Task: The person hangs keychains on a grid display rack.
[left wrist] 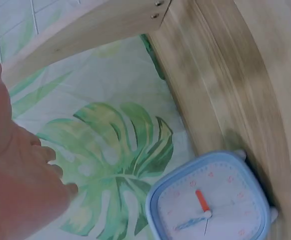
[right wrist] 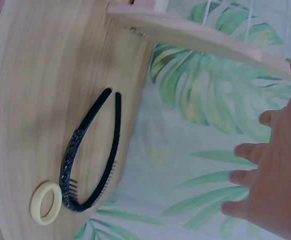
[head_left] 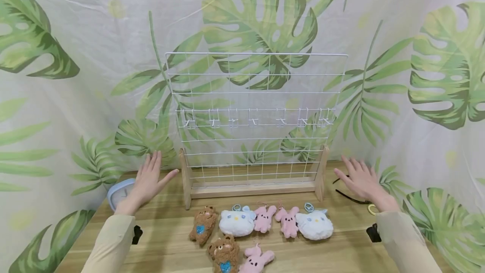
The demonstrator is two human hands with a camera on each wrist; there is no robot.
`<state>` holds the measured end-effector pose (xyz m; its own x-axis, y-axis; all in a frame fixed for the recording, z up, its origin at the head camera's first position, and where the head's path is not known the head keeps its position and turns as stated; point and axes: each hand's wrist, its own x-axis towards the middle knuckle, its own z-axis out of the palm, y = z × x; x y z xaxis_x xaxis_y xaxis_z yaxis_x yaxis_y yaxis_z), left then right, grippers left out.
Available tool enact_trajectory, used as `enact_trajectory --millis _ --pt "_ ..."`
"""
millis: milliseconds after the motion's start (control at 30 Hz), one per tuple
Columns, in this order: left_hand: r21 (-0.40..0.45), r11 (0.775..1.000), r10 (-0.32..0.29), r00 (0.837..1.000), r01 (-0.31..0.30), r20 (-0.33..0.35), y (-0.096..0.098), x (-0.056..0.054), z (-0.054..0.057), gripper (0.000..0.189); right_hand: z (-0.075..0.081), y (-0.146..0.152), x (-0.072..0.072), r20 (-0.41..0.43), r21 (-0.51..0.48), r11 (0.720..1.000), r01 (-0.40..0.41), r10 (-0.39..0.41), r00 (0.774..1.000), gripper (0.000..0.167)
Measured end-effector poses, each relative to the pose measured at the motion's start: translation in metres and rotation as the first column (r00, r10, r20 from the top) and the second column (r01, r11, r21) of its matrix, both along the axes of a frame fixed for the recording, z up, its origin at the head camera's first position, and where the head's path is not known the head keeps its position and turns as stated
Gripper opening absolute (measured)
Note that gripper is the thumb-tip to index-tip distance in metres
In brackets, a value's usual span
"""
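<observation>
My left hand (head_left: pixel 148 182) has its fingers spread, held over the left of the table beside a white wire grid rack (head_left: pixel 257 54) on a wooden stand (head_left: pixel 254 191). My right hand (head_left: pixel 363 183) is likewise spread on the rack's right. Neither holds anything. Near the left hand stands a blue-rimmed clock (left wrist: pixel 210 200). Below the right hand lie a black toothed headband (right wrist: pixel 67 170) and a pale yellow ring (right wrist: pixel 34 206). Several small plush toys lie before the rack: brown bears (head_left: pixel 203 224), white cats (head_left: pixel 236 223) and pink rabbits (head_left: pixel 264 219).
Several white hooks (head_left: pixel 253 122) hang in a row across the grid. A leaf-patterned curtain (head_left: pixel 94 108) covers the background behind the wooden table (head_left: pixel 303 256). Blue rings (head_left: pixel 309 207) show at the tops of the white cats.
</observation>
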<state>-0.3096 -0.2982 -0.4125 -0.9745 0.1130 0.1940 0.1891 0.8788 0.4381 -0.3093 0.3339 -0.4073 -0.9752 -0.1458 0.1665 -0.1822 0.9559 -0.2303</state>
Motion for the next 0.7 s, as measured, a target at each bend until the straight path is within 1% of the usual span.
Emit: enact_trajectory --millis 67,133,267,333,433,600,700 --pt "0.038 0.999 -0.024 1.0 0.025 -0.016 0.001 -0.003 -0.001 0.101 0.004 -0.005 0.005 0.012 -0.008 1.0 -0.027 0.027 1.0 0.077" --pt "0.071 0.996 -0.046 0.998 0.048 -0.038 0.002 -0.005 -0.003 0.101 0.007 -0.01 0.01 0.012 -0.033 0.997 -0.073 0.073 0.997 0.073" --pt "0.111 0.991 -0.068 0.995 0.075 -0.068 0.006 -0.01 -0.009 0.101 0.006 -0.019 0.016 0.01 -0.105 0.978 -0.181 0.183 0.983 0.054" --pt "0.14 0.986 -0.077 0.995 0.086 -0.064 0.009 -0.011 -0.012 0.1 0.001 -0.023 0.015 0.018 -0.145 0.961 -0.237 0.242 0.97 0.043" --pt "0.192 0.977 -0.084 0.995 0.093 -0.053 0.013 -0.013 -0.013 0.098 -0.008 -0.03 0.013 0.045 -0.179 0.941 -0.288 0.3 0.953 0.035" --pt "0.257 0.964 -0.069 0.998 0.07 -0.012 0.019 -0.015 -0.015 0.098 -0.025 -0.041 0.007 0.117 -0.247 0.908 -0.338 0.374 0.92 0.033" --pt "0.282 0.957 -0.067 0.998 0.065 -0.002 0.022 -0.017 -0.018 0.096 -0.037 -0.046 0.002 0.117 -0.262 0.89 -0.374 0.414 0.903 0.031"
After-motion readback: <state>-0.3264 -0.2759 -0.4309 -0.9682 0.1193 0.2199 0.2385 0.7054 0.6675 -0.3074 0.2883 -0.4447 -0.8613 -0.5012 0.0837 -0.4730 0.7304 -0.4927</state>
